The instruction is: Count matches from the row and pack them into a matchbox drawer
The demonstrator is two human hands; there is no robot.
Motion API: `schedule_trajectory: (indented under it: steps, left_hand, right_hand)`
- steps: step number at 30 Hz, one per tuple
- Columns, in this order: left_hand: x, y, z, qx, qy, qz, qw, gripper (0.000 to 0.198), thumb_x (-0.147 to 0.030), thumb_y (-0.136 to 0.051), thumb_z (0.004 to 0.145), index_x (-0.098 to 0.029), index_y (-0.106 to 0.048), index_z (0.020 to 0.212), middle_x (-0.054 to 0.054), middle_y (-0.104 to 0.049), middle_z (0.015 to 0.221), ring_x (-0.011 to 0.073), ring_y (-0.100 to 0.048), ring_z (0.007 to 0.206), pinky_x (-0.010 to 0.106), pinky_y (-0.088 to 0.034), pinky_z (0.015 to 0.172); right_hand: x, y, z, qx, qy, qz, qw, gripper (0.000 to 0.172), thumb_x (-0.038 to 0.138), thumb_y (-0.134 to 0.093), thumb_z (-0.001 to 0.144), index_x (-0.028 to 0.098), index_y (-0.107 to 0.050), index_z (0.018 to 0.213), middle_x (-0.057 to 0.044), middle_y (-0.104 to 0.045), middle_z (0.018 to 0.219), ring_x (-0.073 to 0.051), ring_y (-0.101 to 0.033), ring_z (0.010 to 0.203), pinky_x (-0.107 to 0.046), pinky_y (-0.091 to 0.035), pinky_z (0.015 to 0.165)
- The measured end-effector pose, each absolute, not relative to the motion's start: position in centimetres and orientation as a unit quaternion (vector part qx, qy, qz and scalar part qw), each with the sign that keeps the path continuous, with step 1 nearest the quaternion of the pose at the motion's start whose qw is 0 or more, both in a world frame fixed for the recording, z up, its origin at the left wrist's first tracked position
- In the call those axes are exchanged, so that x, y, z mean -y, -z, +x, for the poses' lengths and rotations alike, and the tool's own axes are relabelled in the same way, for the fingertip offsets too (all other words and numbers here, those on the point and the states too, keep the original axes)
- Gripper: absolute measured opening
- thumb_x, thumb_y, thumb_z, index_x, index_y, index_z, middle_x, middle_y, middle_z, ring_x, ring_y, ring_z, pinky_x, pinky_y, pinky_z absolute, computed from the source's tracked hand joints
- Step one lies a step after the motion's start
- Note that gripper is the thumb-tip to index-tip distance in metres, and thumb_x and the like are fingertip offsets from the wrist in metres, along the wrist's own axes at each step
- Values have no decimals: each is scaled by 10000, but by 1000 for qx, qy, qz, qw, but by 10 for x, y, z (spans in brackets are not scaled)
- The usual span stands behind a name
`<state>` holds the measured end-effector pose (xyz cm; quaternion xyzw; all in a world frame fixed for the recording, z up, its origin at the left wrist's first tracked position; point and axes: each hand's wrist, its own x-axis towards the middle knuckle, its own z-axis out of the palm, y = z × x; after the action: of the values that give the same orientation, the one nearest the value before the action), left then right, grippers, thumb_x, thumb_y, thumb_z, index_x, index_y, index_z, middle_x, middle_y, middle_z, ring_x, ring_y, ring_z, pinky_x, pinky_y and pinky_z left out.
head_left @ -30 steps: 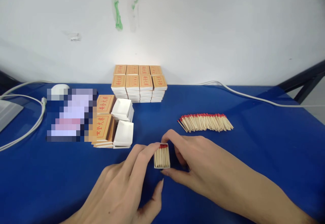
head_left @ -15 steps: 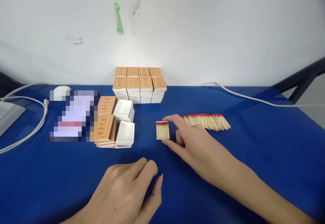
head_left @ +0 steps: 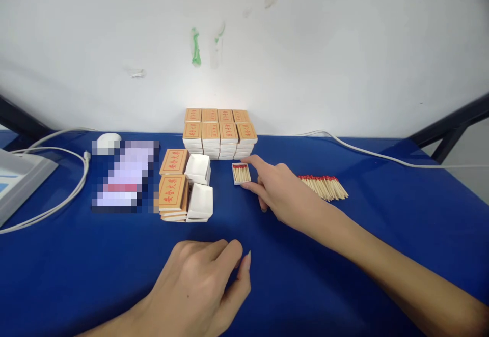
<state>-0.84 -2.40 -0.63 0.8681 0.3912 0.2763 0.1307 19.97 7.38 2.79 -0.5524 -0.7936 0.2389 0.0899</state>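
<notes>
A small white tray filled with red-tipped matches (head_left: 241,173) is pinched at its far and near edges between the thumb and index finger of my right hand (head_left: 278,187). My left hand (head_left: 208,283) rests near the front of the blue table, fingers curled and thumb a little apart from them, with nothing seen in it. To the right lies a row of loose matches (head_left: 326,187), partly behind my right hand. White trays with no matches (head_left: 200,201) are stacked beside orange matchbox sleeves (head_left: 171,192) at the left.
Several stacked matchboxes (head_left: 219,132) stand by the wall. A blurred phone-like object (head_left: 128,174), a white mouse (head_left: 108,143) and a white device (head_left: 26,179) with a cable (head_left: 72,199) are at the left. Another cable (head_left: 367,152) runs along the back right.
My right hand has moved the filled tray farther back, nearer the stacked matchboxes. My left hand has hardly changed. The camera view has shifted slightly.
</notes>
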Motion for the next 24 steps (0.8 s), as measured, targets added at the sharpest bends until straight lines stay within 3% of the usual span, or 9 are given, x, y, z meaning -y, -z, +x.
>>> schedule_trajectory:
  steps: [20, 24]
  left_hand:
    - [26, 4, -8, -390, -301, 861, 122, 347, -91, -584, 1021, -225, -460, 726, -75, -396, 604, 97, -349, 460, 318, -325, 461]
    - [25, 3, -8, -392, -303, 860, 122, 351, -91, -593, 1016, -225, -453, 724, -74, -389, 606, 95, -347, 460, 312, -323, 463]
  right_hand:
    - [-77, -27, 196, 773, -156, -612, 66, 365, 332, -653, 1080, 218, -570, 1416, -41, -763, 829, -250, -712, 730, -306, -406, 629]
    - [-77, -27, 194, 764, -127, -629, 61, 353, 421, -672, 1072, 207, -612, 1346, -77, -773, 900, -282, -721, 803, -325, -395, 634]
